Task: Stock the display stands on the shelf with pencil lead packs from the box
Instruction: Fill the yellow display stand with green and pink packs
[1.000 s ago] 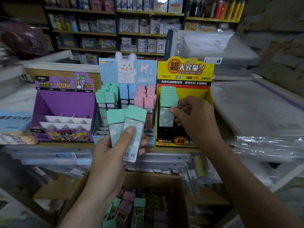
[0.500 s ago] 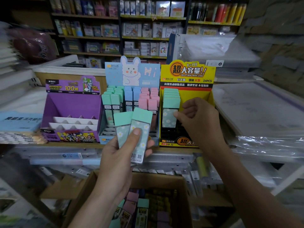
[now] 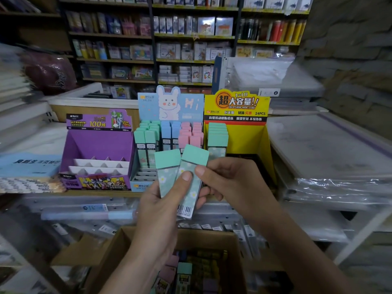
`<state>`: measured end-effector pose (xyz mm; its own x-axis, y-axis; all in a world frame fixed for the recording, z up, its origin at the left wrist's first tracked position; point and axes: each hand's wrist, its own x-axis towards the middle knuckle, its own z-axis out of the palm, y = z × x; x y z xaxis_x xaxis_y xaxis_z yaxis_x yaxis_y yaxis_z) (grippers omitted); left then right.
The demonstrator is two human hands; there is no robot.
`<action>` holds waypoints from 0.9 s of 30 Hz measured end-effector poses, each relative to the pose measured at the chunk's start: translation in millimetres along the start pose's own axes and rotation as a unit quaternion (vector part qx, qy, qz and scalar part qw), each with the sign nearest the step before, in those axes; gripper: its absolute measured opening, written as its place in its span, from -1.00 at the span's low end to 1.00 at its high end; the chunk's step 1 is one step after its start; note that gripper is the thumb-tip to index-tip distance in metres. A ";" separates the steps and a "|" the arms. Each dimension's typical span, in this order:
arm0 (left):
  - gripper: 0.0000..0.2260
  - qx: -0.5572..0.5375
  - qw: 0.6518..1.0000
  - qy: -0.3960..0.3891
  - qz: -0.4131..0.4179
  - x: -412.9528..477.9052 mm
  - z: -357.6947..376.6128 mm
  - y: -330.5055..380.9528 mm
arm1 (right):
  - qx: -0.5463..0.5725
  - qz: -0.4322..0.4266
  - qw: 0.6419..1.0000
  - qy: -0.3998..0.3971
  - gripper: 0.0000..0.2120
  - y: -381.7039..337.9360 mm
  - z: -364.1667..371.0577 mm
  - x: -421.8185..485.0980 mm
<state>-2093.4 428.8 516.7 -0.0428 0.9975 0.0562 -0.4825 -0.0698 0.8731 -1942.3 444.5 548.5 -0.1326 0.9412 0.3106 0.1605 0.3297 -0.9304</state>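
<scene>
My left hand [image 3: 161, 211] grips two mint-green pencil lead packs [image 3: 168, 166] fanned upright, thumb pressed on the front one. My right hand [image 3: 231, 183] has come beside them and pinches the right-hand pack [image 3: 194, 158] at its edge. Behind stands the yellow display stand [image 3: 254, 141] with a row of green packs [image 3: 217, 134] in its left column. The blue bunny stand [image 3: 180, 107] holds green, blue and pink packs. The cardboard box [image 3: 214, 236] with more packs lies open below my hands.
A purple display stand [image 3: 95, 143] with bare white tiers sits at the left on the wooden shelf [image 3: 101, 193]. Plastic-wrapped stacks [image 3: 331, 149] fill the right side. Stocked shop shelves [image 3: 191, 47] line the back wall.
My right hand has left the green pack in the yellow stand and moved left and down to the packs in my left hand, now pinching the right one.
</scene>
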 end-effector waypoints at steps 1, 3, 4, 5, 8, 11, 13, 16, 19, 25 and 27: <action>-0.71 0.002 1.000 -0.003 0.001 -0.7 0.4 -0.1 | 0.018 0.001 1.000 0.002 -0.82 0.1 0.2 -1.1; -0.71 0.005 1.000 -0.006 0.001 -2.1 0.7 -0.7 | 0.022 0.002 1.000 0.013 -0.82 0.8 -0.9 -2.5; -0.72 0.009 1.000 -0.004 0.000 -2.7 0.5 -1.1 | 0.016 0.004 1.000 0.022 -0.83 0.9 -2.6 -2.7; -0.73 0.015 1.000 0.001 -0.001 -3.0 -0.5 -1.4 | 0.015 0.007 0.999 0.031 -0.83 0.8 -4.9 -2.5; -0.68 0.036 0.999 0.014 -0.017 -3.6 -3.3 1.6 | 0.049 0.006 0.997 0.061 -0.86 -2.5 -15.2 -0.4; -0.73 0.039 0.999 0.019 -0.017 -2.2 -8.1 6.2 | 0.048 -0.013 0.993 0.109 -0.86 -7.7 -30.0 3.7; -0.74 0.041 0.999 0.020 -0.017 -2.3 -10.9 8.2 | 0.011 -0.029 0.989 0.143 -0.87 -9.1 -40.9 7.5; -0.76 0.042 0.999 0.013 -0.005 -2.2 -15.0 8.2 | -0.044 -0.038 0.984 0.171 -0.90 -6.9 -51.4 15.6; -0.86 0.042 0.999 0.023 0.021 -1.3 -17.3 7.6 | -0.077 -0.029 0.981 0.176 -0.94 -1.1 -54.5 24.1; -0.85 0.064 0.996 0.040 0.046 4.4 -24.3 2.7 | -0.102 -0.043 0.983 0.147 -0.87 6.5 -54.3 31.2; -0.85 0.067 0.996 0.040 0.050 5.3 -24.8 1.9 | -0.107 -0.049 0.984 0.136 -0.85 8.3 -52.0 32.8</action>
<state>-2116.3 433.8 506.6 -0.1576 0.9812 0.1115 -0.3515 -0.1613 0.9222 -1894.5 481.9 561.1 0.1044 0.8797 0.4640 0.3656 0.4000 -0.8405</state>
